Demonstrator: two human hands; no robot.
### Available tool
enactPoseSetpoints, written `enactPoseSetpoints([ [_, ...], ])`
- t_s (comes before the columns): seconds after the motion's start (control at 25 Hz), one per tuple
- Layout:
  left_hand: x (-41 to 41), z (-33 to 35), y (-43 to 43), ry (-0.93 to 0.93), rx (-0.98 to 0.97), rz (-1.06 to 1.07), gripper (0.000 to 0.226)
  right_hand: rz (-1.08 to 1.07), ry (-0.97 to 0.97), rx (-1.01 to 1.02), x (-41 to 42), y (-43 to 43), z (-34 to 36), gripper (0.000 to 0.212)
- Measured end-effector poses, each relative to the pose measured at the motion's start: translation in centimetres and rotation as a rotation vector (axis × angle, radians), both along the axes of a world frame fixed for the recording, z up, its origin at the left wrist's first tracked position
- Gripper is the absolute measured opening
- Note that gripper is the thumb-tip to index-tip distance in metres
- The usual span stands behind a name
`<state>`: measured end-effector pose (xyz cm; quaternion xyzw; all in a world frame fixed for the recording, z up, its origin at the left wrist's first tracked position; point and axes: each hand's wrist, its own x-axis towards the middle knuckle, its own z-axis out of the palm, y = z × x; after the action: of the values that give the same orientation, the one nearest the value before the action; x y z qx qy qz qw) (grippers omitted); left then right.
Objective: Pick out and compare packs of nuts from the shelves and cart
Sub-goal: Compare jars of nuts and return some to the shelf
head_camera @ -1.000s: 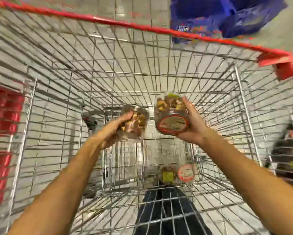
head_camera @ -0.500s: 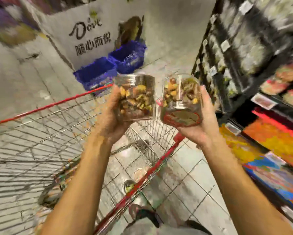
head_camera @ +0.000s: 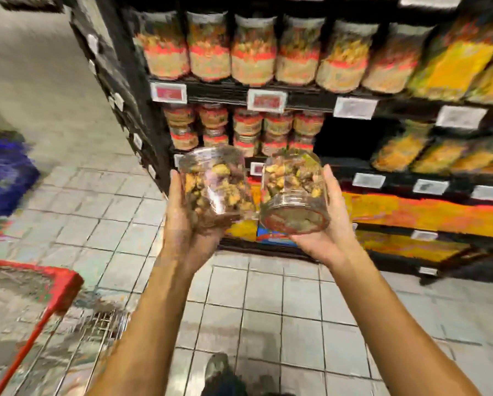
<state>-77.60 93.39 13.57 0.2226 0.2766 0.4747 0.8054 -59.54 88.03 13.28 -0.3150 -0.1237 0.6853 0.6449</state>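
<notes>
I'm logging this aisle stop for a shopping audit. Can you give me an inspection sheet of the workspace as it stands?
Surface: grey tiled floor.
Job's things: left jar and right jar, clear, filled with mixed nuts, held side by side in front of the shelves.
Clutter: blue crate at far left; shoe at bottom edge.
Grippers: left hand holds the left jar; right hand cups the right jar from below.
Cables: nothing seen.
Surroundings: shelf jars in rows, yellow bags at right, red-rimmed cart lower left.
</notes>
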Motion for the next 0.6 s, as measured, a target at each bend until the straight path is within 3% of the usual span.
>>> enactPoseSetpoints([
  [0.08,3.4,-1.0,1.0,-0.071,-0.026,-0.058,0.052,-0.064,0.024,0.002,3.9,-0.2,-0.5,0.056],
  [0.4,15.4,-5.1,6.7,0.028,-0.1,-0.312,0.059,-0.258,0.109,-0.016,14.5,2.4,-3.4,0.055],
  [0.6,24.7,-7.5,9.4,0.168,-0.024,-0.24,0.062,-0.274,0.131,-0.142,22.0,4.9,-5.9,0.058],
])
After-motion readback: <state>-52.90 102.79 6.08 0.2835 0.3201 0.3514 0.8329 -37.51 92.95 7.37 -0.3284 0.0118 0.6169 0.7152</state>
